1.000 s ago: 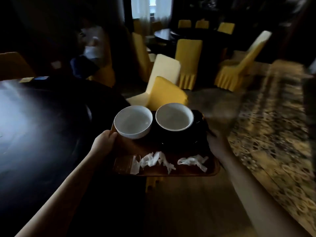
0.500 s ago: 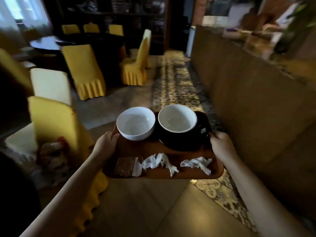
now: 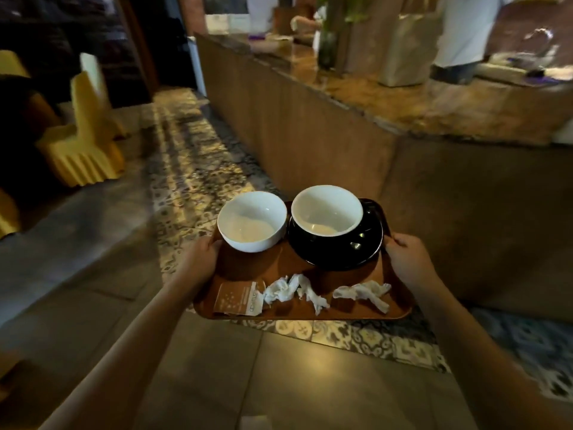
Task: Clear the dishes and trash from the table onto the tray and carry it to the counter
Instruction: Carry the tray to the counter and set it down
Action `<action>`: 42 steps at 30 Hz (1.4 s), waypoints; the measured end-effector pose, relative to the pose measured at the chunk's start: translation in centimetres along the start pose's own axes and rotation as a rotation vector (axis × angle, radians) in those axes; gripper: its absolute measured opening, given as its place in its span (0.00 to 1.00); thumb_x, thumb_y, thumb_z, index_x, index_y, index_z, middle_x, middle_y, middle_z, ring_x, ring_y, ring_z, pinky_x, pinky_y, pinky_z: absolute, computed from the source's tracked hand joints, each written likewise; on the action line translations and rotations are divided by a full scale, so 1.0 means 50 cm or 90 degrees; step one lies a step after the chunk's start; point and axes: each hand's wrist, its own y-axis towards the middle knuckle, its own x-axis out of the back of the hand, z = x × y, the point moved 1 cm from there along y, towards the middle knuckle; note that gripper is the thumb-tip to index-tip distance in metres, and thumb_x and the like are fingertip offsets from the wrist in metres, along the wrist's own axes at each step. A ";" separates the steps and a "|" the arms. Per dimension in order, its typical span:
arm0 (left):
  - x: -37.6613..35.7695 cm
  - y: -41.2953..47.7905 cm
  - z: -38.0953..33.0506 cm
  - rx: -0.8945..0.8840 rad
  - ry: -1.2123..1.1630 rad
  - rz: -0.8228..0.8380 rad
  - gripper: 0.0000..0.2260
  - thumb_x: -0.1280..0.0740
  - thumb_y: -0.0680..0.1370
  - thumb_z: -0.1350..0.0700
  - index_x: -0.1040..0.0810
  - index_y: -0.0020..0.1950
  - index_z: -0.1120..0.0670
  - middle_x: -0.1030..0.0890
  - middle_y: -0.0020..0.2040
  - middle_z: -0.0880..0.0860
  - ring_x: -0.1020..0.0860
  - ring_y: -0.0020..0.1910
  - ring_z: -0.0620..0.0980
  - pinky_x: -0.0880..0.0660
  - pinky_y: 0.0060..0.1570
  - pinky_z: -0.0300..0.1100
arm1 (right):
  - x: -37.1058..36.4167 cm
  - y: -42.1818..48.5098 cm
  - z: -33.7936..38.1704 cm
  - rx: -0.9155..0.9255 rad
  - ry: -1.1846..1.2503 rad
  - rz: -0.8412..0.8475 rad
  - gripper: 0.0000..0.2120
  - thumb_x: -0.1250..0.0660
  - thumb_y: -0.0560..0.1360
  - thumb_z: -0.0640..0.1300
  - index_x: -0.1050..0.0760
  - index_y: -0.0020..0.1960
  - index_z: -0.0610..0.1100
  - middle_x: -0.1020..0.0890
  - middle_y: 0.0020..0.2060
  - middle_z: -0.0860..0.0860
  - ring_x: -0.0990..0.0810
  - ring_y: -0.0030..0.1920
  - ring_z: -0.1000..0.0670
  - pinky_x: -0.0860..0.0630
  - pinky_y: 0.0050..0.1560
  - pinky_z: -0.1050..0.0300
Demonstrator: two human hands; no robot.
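Observation:
I carry a brown tray (image 3: 366,313) level in front of me above the floor. My left hand (image 3: 201,259) grips its left edge and my right hand (image 3: 406,259) grips its right edge. On the tray's far side stand a white bowl (image 3: 251,221) and a black cup with a white inside (image 3: 327,217) on a black saucer (image 3: 356,259). Along the near side lie a brown paper sachet (image 3: 237,297) and two crumpled white napkins (image 3: 294,290) (image 3: 362,293). The stone-topped counter (image 3: 387,100) rises ahead and to the right, beyond the tray.
On the counter stand a dark vase with a plant (image 3: 327,48) and a paper bag (image 3: 406,54); a person in a white top (image 3: 462,35) is behind it. Yellow-covered chairs (image 3: 83,144) stand left. A patterned tile strip (image 3: 192,169) runs along the counter's wooden front.
My view has swung right, away from the dark table and the yellow chairs, and the counter now fills the right side, nearer. Both hands keep their grip on the tray; its load has not shifted.

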 end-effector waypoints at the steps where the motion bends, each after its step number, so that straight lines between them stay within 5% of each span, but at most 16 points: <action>1: -0.025 0.018 -0.027 -0.013 -0.002 0.017 0.16 0.46 0.81 0.54 0.24 0.58 0.61 0.21 0.55 0.60 0.25 0.50 0.56 0.30 0.49 0.48 | 0.022 0.013 -0.012 -0.002 -0.004 -0.020 0.18 0.42 0.78 0.42 0.32 0.32 0.37 0.29 0.28 0.42 0.31 0.31 0.46 0.38 0.32 0.55; 4: -0.096 0.072 -0.104 -0.044 0.017 0.064 0.15 0.46 0.81 0.53 0.24 0.53 0.60 0.22 0.51 0.60 0.25 0.51 0.58 0.31 0.49 0.46 | 0.086 0.051 -0.044 -0.019 -0.012 -0.074 0.16 0.41 0.78 0.44 0.31 0.34 0.38 0.29 0.30 0.39 0.31 0.32 0.45 0.37 0.34 0.53; 7: -0.171 0.136 -0.174 -0.075 0.011 0.104 0.13 0.47 0.81 0.52 0.23 0.51 0.54 0.22 0.58 0.62 0.25 0.47 0.54 0.30 0.45 0.45 | 0.143 0.099 -0.067 -0.041 -0.024 -0.114 0.17 0.41 0.78 0.44 0.33 0.33 0.39 0.31 0.29 0.41 0.33 0.32 0.45 0.39 0.33 0.54; 10: -0.252 0.208 -0.242 -0.103 0.036 0.141 0.17 0.47 0.81 0.52 0.24 0.59 0.59 0.22 0.58 0.61 0.26 0.50 0.56 0.32 0.49 0.47 | 0.194 0.161 -0.089 -0.060 -0.033 -0.154 0.17 0.42 0.78 0.45 0.35 0.32 0.40 0.33 0.29 0.41 0.34 0.32 0.45 0.40 0.35 0.52; 14: -0.359 0.318 -0.335 -0.122 0.054 0.184 0.16 0.47 0.81 0.51 0.24 0.49 0.58 0.26 0.44 0.56 0.29 0.46 0.53 0.34 0.41 0.44 | 0.260 0.261 -0.113 -0.087 -0.050 -0.200 0.18 0.42 0.78 0.45 0.36 0.31 0.41 0.33 0.30 0.40 0.34 0.32 0.44 0.39 0.35 0.51; 19: -0.472 0.450 -0.461 -0.186 0.056 0.228 0.16 0.45 0.80 0.52 0.24 0.49 0.63 0.22 0.46 0.60 0.24 0.46 0.57 0.31 0.44 0.46 | 0.337 0.389 -0.137 -0.104 -0.057 -0.263 0.20 0.43 0.79 0.45 0.39 0.29 0.42 0.34 0.27 0.41 0.34 0.32 0.45 0.39 0.36 0.51; 23: -0.542 0.525 -0.566 -0.220 0.041 0.259 0.13 0.44 0.80 0.53 0.27 0.40 0.56 0.26 0.35 0.51 0.27 0.38 0.51 0.34 0.37 0.42 | 0.395 0.466 -0.143 -0.115 -0.051 -0.312 0.23 0.42 0.79 0.44 0.42 0.27 0.43 0.38 0.24 0.45 0.38 0.28 0.47 0.44 0.31 0.54; 28: -0.616 0.578 -0.663 -0.254 0.034 0.285 0.15 0.44 0.80 0.53 0.29 0.36 0.55 0.27 0.33 0.52 0.29 0.34 0.49 0.38 0.30 0.40 | 0.463 0.550 -0.155 -0.137 -0.030 -0.343 0.23 0.41 0.78 0.45 0.42 0.26 0.45 0.39 0.23 0.46 0.39 0.27 0.49 0.44 0.31 0.55; 42: -0.811 0.683 -0.938 -0.269 0.035 0.282 0.16 0.44 0.80 0.51 0.27 0.36 0.55 0.24 0.34 0.54 0.27 0.34 0.48 0.35 0.31 0.42 | 0.723 0.785 -0.186 -0.126 -0.031 -0.333 0.21 0.42 0.78 0.45 0.36 0.27 0.43 0.33 0.24 0.46 0.34 0.28 0.48 0.38 0.31 0.55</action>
